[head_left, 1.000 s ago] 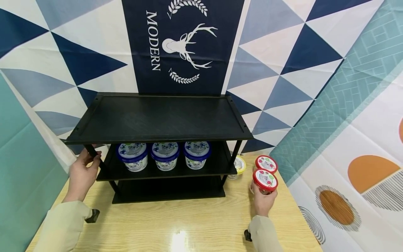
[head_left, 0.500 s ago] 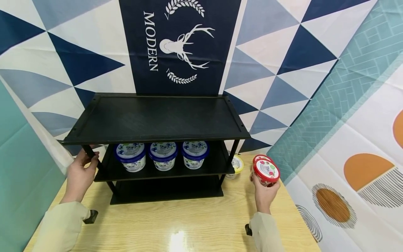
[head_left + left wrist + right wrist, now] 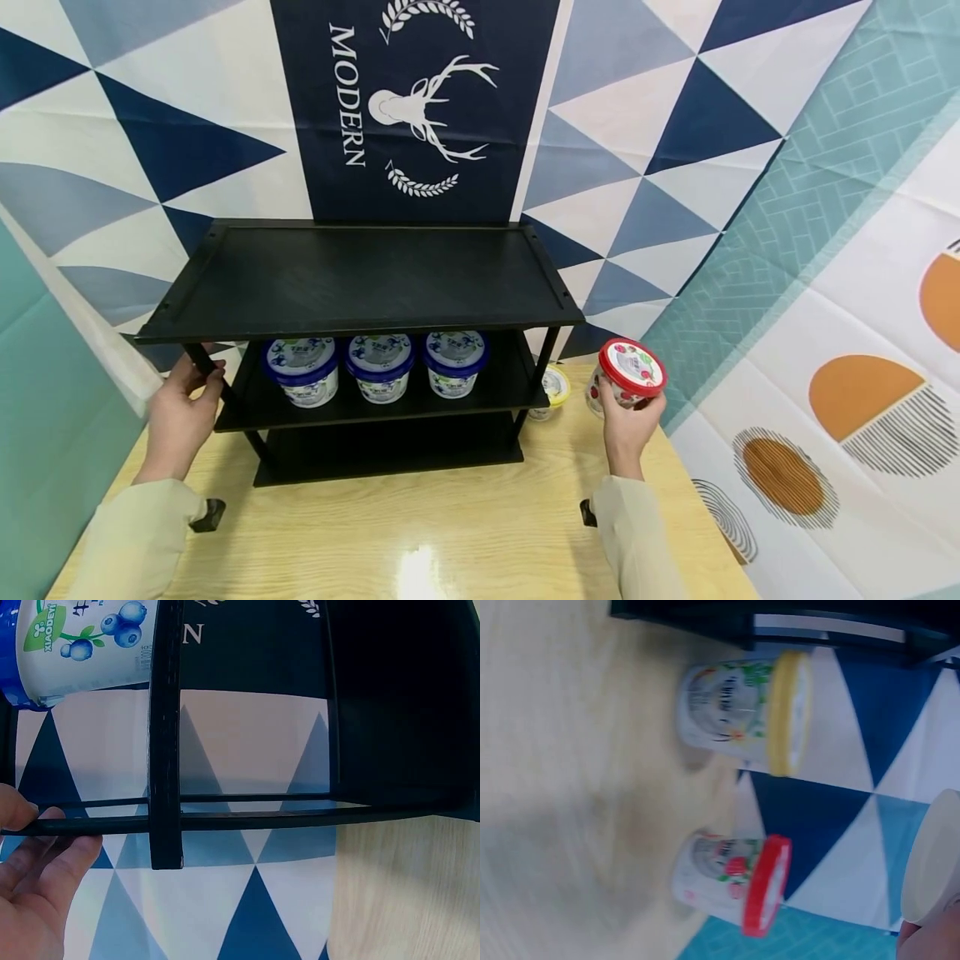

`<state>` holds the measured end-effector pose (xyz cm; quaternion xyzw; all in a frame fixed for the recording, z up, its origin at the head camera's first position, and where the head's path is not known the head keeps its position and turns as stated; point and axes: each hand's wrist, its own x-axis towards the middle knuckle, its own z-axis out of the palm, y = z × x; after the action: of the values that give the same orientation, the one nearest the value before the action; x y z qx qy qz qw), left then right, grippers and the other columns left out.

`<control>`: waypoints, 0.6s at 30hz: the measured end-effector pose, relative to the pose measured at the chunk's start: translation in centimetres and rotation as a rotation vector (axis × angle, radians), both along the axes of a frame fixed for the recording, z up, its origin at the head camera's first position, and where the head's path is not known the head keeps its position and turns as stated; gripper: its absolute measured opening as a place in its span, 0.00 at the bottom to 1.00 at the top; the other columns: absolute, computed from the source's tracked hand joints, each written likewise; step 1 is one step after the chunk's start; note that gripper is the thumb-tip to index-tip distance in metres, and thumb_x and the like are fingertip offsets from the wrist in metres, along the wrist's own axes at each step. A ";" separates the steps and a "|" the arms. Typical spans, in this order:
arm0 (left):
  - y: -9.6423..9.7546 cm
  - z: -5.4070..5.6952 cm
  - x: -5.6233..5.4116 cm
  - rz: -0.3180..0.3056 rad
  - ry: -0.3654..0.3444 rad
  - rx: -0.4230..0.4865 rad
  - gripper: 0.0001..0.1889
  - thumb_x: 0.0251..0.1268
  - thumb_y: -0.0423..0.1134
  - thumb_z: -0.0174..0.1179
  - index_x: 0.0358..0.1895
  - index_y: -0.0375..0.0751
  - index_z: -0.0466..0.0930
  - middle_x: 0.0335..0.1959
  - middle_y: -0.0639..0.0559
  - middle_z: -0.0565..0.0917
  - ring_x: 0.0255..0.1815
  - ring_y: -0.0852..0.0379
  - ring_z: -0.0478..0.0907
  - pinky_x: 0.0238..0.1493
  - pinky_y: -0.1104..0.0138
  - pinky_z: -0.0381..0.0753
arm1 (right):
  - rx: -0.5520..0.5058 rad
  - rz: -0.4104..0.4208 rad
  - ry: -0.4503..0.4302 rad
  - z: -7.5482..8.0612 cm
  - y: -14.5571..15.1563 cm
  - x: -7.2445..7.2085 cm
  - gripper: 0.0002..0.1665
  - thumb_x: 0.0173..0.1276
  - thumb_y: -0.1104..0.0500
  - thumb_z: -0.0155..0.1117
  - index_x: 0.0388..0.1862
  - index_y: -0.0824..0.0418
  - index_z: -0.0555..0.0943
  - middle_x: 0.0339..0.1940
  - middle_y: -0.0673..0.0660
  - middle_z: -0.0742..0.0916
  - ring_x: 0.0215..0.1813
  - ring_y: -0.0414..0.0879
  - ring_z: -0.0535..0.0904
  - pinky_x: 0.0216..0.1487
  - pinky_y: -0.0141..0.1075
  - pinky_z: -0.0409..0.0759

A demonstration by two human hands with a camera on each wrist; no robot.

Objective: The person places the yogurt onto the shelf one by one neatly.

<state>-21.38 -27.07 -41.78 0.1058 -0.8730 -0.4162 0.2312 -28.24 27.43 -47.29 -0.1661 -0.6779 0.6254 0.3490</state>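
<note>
At the left end of the black shelf rack (image 3: 367,275), my left hand (image 3: 178,421) grips the upright post (image 3: 112,824) between thumb and fingers. My right hand (image 3: 628,429) holds a red-lidded yogurt cup (image 3: 634,367) above the table's right side. That cup's pale base (image 3: 936,859) shows at the edge of the right wrist view. Another red-lidded cup (image 3: 731,881) stands on the table behind it, mostly hidden in the head view. Beside the rack's right end stands a yellow-lidded cup (image 3: 553,389). Three blue-lidded cups (image 3: 380,367) sit in a row on the middle shelf.
The rack's bottom shelf (image 3: 390,450) lies low over the wooden table (image 3: 322,533). A patterned cloth wall (image 3: 450,183) rises right behind the rack. Other cloth walls close in the left side (image 3: 60,433) and the right side (image 3: 750,350).
My right hand has raised the red-lidded cup off the table area and tilted it slightly, covering the other red lid. My left hand stays on the post. The head view has shifted a little.
</note>
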 end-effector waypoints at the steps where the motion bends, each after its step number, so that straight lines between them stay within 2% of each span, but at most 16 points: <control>1: 0.0 0.1 0.0 0.002 0.005 0.000 0.22 0.72 0.44 0.45 0.67 0.47 0.65 0.55 0.37 0.79 0.39 0.90 0.61 0.35 0.87 0.66 | 0.007 0.002 0.003 0.4 -0.1 0.0 0.50 0.53 0.55 0.73 0.69 0.60 0.54 0.65 0.57 0.67 0.66 0.46 0.63 0.69 0.43 0.63; 8: 0.1 0.3 0.0 0.015 0.011 -0.004 0.23 0.71 0.43 0.45 0.67 0.45 0.65 0.54 0.36 0.79 0.38 0.90 0.61 0.35 0.88 0.65 | 0.043 0.012 0.098 2.9 -0.8 0.6 0.47 0.54 0.57 0.71 0.68 0.59 0.56 0.63 0.54 0.68 0.63 0.42 0.65 0.65 0.41 0.66; 14: 0.1 0.4 0.1 0.022 0.011 0.000 0.22 0.71 0.44 0.46 0.66 0.45 0.66 0.52 0.42 0.81 0.42 0.84 0.70 0.35 0.88 0.65 | 0.073 0.029 0.185 5.9 -1.8 1.7 0.46 0.53 0.61 0.71 0.67 0.59 0.57 0.57 0.47 0.71 0.59 0.38 0.67 0.59 0.33 0.68; 18: 0.0 0.3 0.1 0.005 0.006 0.002 0.22 0.71 0.44 0.46 0.66 0.45 0.66 0.54 0.38 0.80 0.40 0.87 0.67 0.33 0.87 0.66 | 0.083 0.044 0.262 7.8 -2.4 2.7 0.44 0.51 0.62 0.69 0.65 0.60 0.59 0.54 0.45 0.72 0.56 0.39 0.69 0.54 0.30 0.70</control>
<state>-21.24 -27.07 -41.44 0.1068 -0.8717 -0.4167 0.2347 -25.58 25.07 -39.48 -0.0536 -0.6554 0.6205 0.4273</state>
